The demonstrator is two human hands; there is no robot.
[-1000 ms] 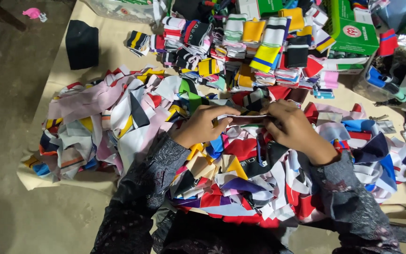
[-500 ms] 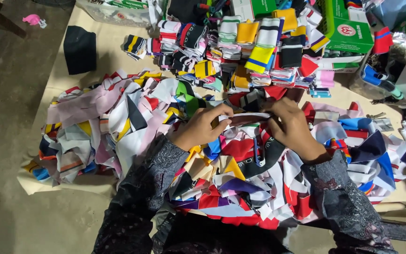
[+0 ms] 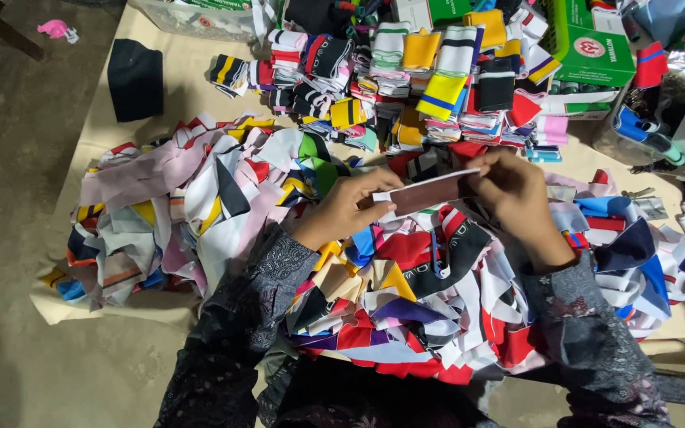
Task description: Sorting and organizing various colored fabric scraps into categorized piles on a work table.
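Multicoloured fabric scraps [image 3: 200, 198] heap at left. At centre, the left hand [image 3: 350, 208] and right hand [image 3: 517, 194] pinch opposite ends of a maroon strip [image 3: 426, 194] — stretched above the pile. At right, a green box [image 3: 592, 47] — contents hidden.

A small garment workshop, judging by its stock: loose knitted trims [image 3: 223, 190] in many colours lay heaped across the near half of a cloth-covered desk [image 3: 192, 59], while folded striped bands [image 3: 430, 71] stood sorted in stacks toward its far edge. Green cartons [image 3: 596, 47] sat at the far right corner, and a clear plastic bin [image 3: 192, 20] rested on the far edge. A dark folded cloth [image 3: 135, 78] lay alone near the far left corner. Beyond the desk's left edge the bare concrete floor [image 3: 9, 238] carried a stray pink scrap [image 3: 55, 29].
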